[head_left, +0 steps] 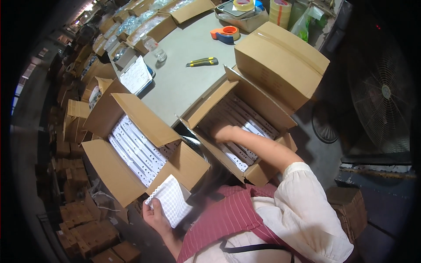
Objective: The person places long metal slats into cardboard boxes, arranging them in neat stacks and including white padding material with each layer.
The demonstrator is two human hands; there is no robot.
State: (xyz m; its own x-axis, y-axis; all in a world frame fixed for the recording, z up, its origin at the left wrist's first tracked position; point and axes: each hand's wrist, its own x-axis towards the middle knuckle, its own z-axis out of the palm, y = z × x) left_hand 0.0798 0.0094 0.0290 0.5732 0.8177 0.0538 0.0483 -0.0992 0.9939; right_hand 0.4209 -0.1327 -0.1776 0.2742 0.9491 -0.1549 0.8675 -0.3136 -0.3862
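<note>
My left hand (156, 218) grips a white sheet covered in round dot stickers (172, 202), thumb on top, beside the near flap of the left open carton (107, 171). That carton holds a row of long white strips with punched holes (137, 150), standing side by side. My right hand (222, 133) reaches down into the right open carton (264, 100), among similar white perforated strips (247, 115). Its fingers are hidden by the strips and the carton's shade, so whether it holds one does not show.
On the grey table (175, 90) lie a yellow-black utility knife (202, 62), an orange-blue tape dispenser (225, 34), a clear bottle (157, 50) and a clipboard with papers (137, 75). A closed carton (283, 59) stands beyond the right one. A large fan (386, 92) is at the right.
</note>
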